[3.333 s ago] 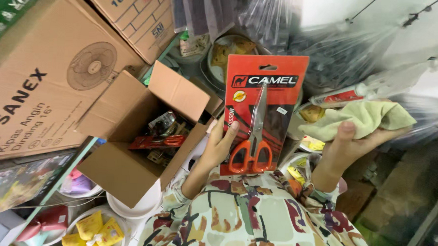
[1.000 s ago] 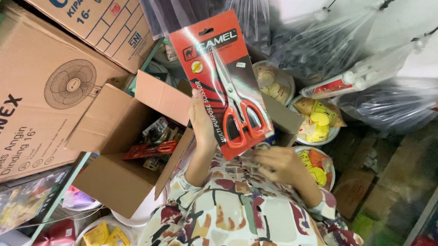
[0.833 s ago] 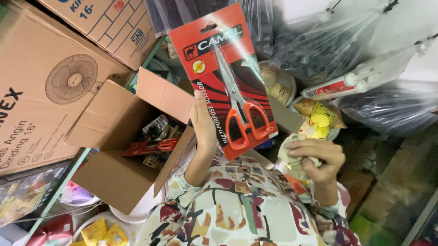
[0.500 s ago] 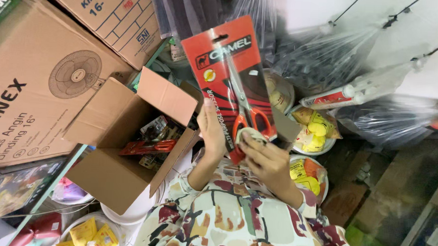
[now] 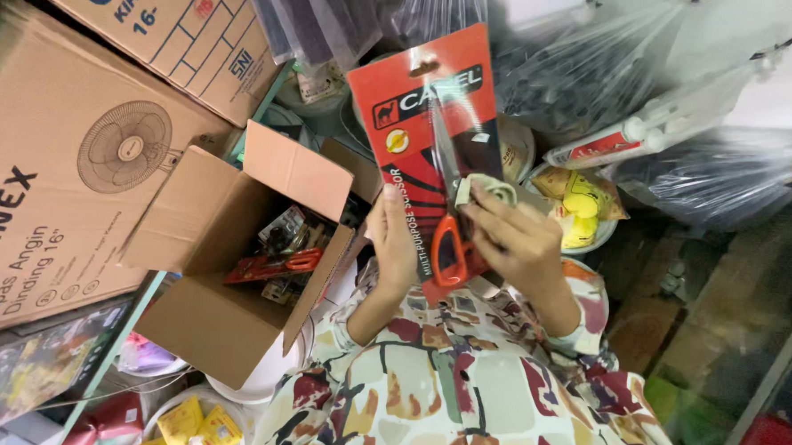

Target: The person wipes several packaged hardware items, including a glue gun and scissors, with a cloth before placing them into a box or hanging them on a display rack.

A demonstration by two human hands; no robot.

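You are sitting hemmed in, with big fan cartons (image 5: 78,173) on your left, an open cardboard box (image 5: 234,269) of packaged goods just beside your knee, and hanging plastic bags (image 5: 616,72) crowding the far side. Your left hand (image 5: 395,245) is gripping the red carded scissors pack (image 5: 435,153) upright by its lower edge, while your right hand (image 5: 520,246) is pressing a small folded cloth (image 5: 482,189) against its front, fingers curled. The card is standing tall on a low grip, so I judge hard rubbing could be bending it or tipping it into the bags; the only open room is lying above your lap.

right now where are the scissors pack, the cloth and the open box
scissors pack (image 5: 427,117): head view, red card near its top
cloth (image 5: 485,189): head view, folded edge above the right hand's fingers
open box (image 5: 202,212): head view, left wall
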